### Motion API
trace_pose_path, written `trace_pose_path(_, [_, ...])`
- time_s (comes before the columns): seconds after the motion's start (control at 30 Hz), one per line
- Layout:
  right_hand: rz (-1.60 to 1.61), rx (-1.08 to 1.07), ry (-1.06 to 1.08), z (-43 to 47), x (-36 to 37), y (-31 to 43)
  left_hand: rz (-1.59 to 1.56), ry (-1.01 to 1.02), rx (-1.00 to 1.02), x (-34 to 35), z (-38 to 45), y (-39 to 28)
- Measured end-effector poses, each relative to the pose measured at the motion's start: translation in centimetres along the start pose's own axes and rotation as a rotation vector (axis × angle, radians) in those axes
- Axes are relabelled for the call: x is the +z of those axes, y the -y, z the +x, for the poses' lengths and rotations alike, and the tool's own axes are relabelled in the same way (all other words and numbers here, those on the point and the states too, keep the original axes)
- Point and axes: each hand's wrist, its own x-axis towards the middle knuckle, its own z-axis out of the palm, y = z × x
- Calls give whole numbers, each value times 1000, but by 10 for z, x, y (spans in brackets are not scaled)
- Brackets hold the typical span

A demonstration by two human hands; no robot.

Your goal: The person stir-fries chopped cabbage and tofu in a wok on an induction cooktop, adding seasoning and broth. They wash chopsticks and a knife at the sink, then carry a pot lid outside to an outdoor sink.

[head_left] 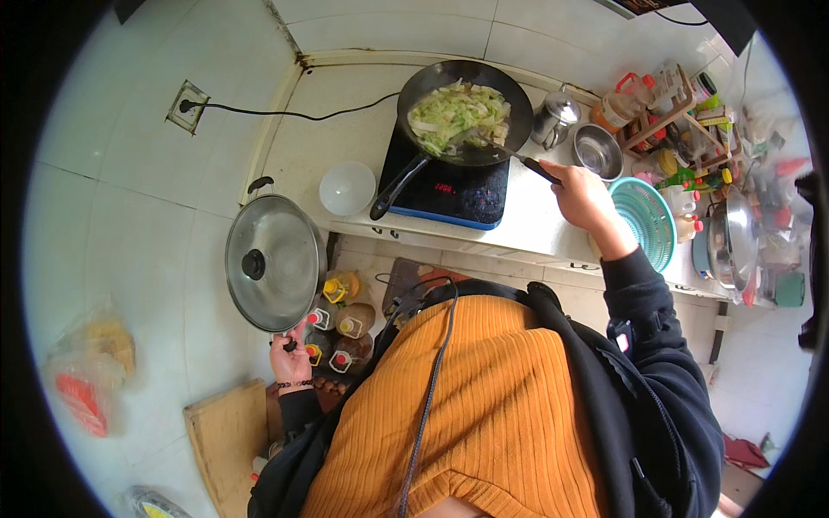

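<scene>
A pot with a glass lid (pixel 285 285) hangs off to the left of the counter; my left hand (pixel 291 362) grips its near side handle. My right hand (pixel 578 194) holds the black handle of a spatula (pixel 539 169), whose metal end rests among chopped cabbage (pixel 460 116). The cabbage lies in a dark wok (pixel 513 84) on an induction cooker (pixel 453 201) with a lit red display. The wok's long handle (pixel 399 189) points toward me, to the left.
A white bowl (pixel 348 188) stands left of the cooker. To its right are a steel kettle (pixel 558 116), a steel bowl (pixel 597 152) and a turquoise colander (pixel 641 217). Several oil jugs (pixel 355 320) stand on the floor. A power cord (pixel 285 114) runs to the wall socket (pixel 188 107).
</scene>
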Motion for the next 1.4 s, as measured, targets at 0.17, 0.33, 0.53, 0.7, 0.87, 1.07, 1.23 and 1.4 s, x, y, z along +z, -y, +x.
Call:
trace_pose_path(0.17, [60, -28, -74, -5, 3, -5, 76, -69, 47, 15, -22, -12])
trace_pose_path(0.33, [209, 66, -173, -4, -10, -37, 166, 18, 102, 47, -42, -17])
trace_pose_path(0.53, [155, -9, -143, 22, 64, -32, 319, 127, 70, 115, -60, 2])
trace_pose_path(0.7, [56, -152, -509, 4, 35, 20, 498, 261, -65, 183, -74, 38])
trace_pose_path(0.87, [329, -567, -276, -15, 4, 102, 627, 403, -183, 240, -89, 84])
trace_pose_path(1.07, [209, -447, -245, -38, -33, 95, 753, 496, -315, 276, -105, 108])
trace_pose_path(1.23, [438, -328, -551, -67, -78, 67, 799, 554, -346, 298, -104, 108])
trace_pose_path(1.4, [807, -13, -806, -122, -139, -21, 803, 565, -324, 292, -100, 100])
